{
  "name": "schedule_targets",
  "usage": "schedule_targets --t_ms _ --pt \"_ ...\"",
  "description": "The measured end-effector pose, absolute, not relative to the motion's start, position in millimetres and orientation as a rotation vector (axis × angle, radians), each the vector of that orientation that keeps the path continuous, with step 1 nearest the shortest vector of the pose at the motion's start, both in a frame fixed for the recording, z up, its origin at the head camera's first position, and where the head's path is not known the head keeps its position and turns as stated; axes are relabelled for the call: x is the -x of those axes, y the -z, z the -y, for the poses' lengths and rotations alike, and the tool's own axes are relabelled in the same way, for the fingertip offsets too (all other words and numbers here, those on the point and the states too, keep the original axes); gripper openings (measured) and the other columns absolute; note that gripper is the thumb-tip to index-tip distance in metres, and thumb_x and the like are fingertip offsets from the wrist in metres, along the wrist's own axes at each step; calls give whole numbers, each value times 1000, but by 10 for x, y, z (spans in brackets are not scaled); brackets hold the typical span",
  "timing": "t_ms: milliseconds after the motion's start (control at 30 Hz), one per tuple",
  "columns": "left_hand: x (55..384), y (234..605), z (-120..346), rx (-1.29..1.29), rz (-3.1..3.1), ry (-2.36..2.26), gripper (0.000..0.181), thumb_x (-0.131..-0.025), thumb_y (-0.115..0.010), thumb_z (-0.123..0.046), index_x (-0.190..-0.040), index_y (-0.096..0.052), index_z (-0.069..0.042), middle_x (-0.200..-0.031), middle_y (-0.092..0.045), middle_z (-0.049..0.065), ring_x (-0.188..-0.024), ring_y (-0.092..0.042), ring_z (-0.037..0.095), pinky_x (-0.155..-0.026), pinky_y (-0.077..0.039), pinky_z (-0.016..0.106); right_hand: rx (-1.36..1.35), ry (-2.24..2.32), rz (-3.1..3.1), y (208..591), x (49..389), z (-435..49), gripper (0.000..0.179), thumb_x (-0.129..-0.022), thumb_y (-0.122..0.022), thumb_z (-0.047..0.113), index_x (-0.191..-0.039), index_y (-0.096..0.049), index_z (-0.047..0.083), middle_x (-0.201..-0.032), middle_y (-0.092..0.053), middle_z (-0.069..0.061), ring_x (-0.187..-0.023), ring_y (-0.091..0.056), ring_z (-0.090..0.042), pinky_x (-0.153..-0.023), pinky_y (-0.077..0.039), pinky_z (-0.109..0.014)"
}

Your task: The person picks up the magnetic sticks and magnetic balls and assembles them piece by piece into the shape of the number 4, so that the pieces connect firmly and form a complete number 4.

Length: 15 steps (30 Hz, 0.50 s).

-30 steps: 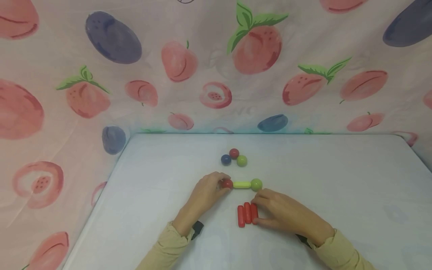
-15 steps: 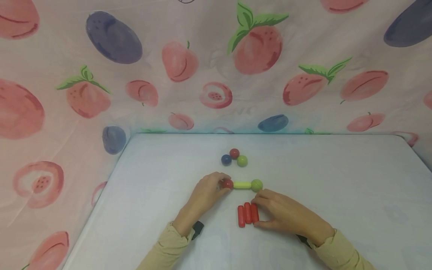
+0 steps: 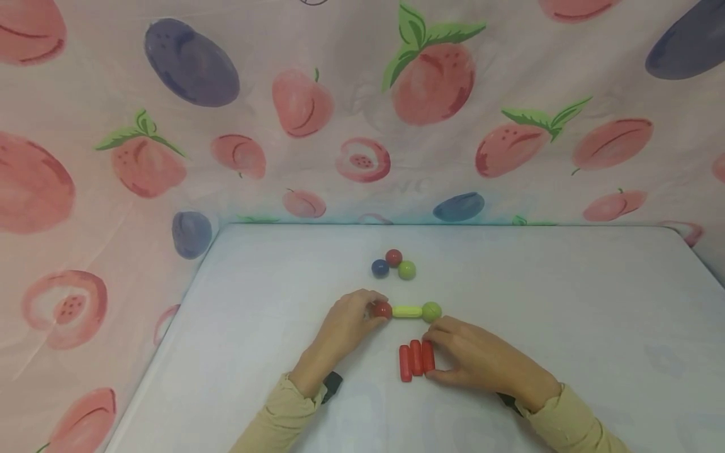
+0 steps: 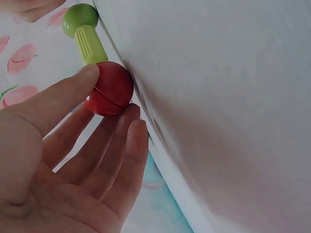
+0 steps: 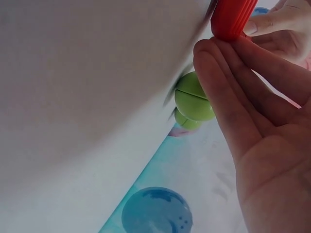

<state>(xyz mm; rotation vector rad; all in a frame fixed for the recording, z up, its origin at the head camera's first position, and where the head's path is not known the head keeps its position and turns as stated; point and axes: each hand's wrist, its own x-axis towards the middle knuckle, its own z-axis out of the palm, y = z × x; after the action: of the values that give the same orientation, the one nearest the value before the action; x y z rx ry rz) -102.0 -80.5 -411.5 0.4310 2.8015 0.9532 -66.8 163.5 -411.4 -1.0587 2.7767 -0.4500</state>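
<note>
In the head view my left hand [image 3: 348,324] pinches a glossy red ball [image 3: 383,311] between thumb and fingers. That ball sits on one end of a yellow-green ribbed stick [image 3: 406,311], with a green ball [image 3: 432,312] on its other end. Below this piece, three short red sticks lie side by side. My right hand [image 3: 478,355] holds the rightmost red stick [image 3: 428,357] by its two ends, thumb near and fingertips far. The right wrist view shows its grooved red side [image 5: 233,19] against the fingertips; the thumb is out of frame there.
Beyond the joined piece, a red ball [image 3: 393,257], a blue ball [image 3: 380,268] and a green ball [image 3: 406,270] stand clustered on the white table [image 3: 538,277]. A fruit-printed cloth [image 3: 362,94] rises behind the table and along its left side.
</note>
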Motion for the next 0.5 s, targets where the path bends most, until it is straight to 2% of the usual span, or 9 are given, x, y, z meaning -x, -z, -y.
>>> schedule_targets --t_ms 500 --pt "1005 4124 813 -418 -2795 -989 32 -85 -79 -17 -115 -70 -12 -100 -71 -1 -90 -63 15 -80 -55 30 1105 462 -2797 4052 699 -1631 47 -78 -83 38 -115 -68 13 -110 -63 3 -100 -61 -10 -90 -57 -33"
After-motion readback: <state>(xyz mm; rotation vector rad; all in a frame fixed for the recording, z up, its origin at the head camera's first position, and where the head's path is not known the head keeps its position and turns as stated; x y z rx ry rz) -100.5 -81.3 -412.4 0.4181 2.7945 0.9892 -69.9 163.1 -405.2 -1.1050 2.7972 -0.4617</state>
